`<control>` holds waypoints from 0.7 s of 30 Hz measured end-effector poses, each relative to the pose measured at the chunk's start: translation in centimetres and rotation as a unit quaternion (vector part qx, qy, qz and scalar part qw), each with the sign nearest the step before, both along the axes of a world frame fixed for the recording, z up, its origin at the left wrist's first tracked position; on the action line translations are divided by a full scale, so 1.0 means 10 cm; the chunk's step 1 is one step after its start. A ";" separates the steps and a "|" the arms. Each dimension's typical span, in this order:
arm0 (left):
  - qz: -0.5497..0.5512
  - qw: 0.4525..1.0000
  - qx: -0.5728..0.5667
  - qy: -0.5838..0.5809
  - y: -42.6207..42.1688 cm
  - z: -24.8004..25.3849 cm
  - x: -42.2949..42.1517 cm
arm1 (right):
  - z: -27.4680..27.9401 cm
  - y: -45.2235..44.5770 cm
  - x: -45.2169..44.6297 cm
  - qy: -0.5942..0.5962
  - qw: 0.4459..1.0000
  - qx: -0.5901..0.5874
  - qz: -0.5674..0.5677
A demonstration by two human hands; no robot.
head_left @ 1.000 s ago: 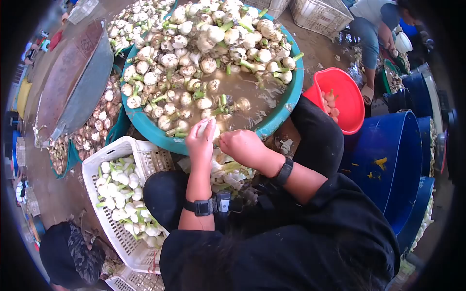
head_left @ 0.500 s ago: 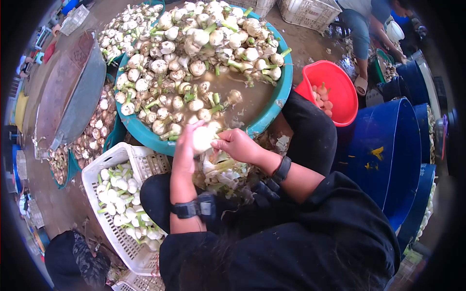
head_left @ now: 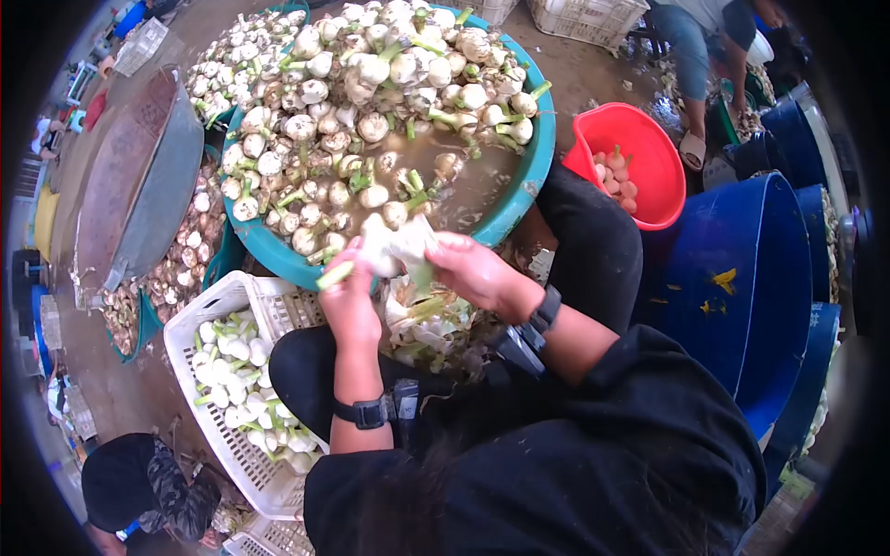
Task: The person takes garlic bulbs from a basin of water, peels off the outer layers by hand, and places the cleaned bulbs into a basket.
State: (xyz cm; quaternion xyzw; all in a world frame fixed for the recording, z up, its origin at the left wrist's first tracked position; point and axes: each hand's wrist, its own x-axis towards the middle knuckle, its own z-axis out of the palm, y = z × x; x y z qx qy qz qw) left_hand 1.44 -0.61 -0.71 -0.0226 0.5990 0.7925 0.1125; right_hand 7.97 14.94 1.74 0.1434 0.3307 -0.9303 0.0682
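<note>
A single white bulb (head_left: 377, 243) sits at the fingertips of the left hand (head_left: 352, 301), just above the near rim of the teal tub in the view, its surface slightly blurred; one pale green stem end (head_left: 335, 274) sticks out at that hand's outer side. The left fingers are curled around the bulb, while the right hand (head_left: 473, 271), beside it, pinches a whitish skin (head_left: 413, 243) between thumb and fingers; the two hands are apart. Each wrist wears one dark band, the left one (head_left: 368, 413) next to a small pale tag (head_left: 406, 398) whose marks are too small to read. Below the hands lies one heap of peelings (head_left: 417, 315). Beyond them stands the one teal tub (head_left: 540, 139), holding brown water (head_left: 491, 181) and a mound of soiled bulbs (head_left: 371, 126), too many to count. By the left knee, one white slotted crate (head_left: 288, 312) holds dozens of clean white bulbs (head_left: 236, 371) with green stems. Near the right knee is one red basin (head_left: 649, 139) with a cluster of pinkish pieces (head_left: 615, 176), overlapping too much to count. Next to it stands a large blue barrel (head_left: 714, 269). Two other people are nearby, one at upper right (head_left: 681, 56), one at lower left (head_left: 120, 477).
</note>
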 end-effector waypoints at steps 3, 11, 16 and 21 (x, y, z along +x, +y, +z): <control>0.096 0.948 0.199 -0.231 -0.20 0.07 -0.15 | -0.14 0.16 0.29 0.108 0.986 0.124 0.038; 0.159 0.946 0.195 -0.207 -0.70 0.17 -0.29 | 0.17 0.74 0.19 0.137 0.989 0.064 0.001; 0.518 0.802 -0.262 0.142 -1.71 0.98 -0.22 | -0.31 0.53 -0.13 -0.050 0.674 0.719 0.165; 0.457 0.816 -0.198 0.295 -1.22 1.09 -0.10 | -1.10 0.56 -0.91 -0.159 0.720 0.672 0.070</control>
